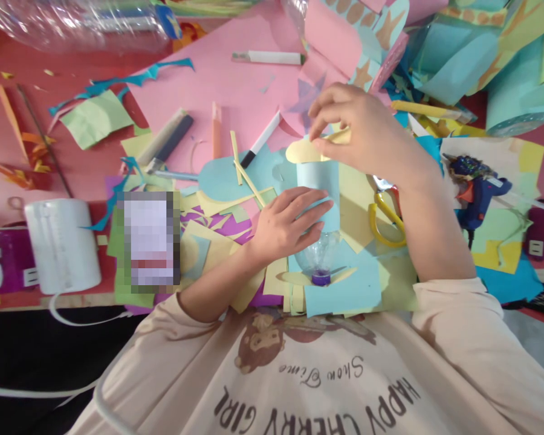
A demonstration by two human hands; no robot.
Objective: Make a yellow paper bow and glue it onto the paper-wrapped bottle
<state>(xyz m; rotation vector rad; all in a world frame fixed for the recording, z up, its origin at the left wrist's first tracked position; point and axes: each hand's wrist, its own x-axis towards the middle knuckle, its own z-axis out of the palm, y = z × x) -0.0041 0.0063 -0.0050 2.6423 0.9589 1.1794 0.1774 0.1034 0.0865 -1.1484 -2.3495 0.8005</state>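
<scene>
A clear plastic bottle [315, 251] with a purple cap lies with its cap end towards me, its body wrapped in light blue paper [318, 175]. My left hand [292, 220] lies over the wrapped part from the left, its fingers bent across the bottle and gripping it. At the far end of the bottle, my right hand [353, 124] pinches a pale yellow paper cutout [299, 151] between thumb and fingers. The cutout's rounded left end sticks out over the bottle; part of it is hidden by the hand. Whether it touches the blue wrap, I cannot tell.
Yellow-handled scissors [381, 220] lie right of the bottle, with a blue glue gun [480, 187] farther right. Markers [263, 140] and paper scraps [97, 118] are strewn ahead. A blurred-out phone [148, 241] and a white cylindrical device [63, 244] are at left.
</scene>
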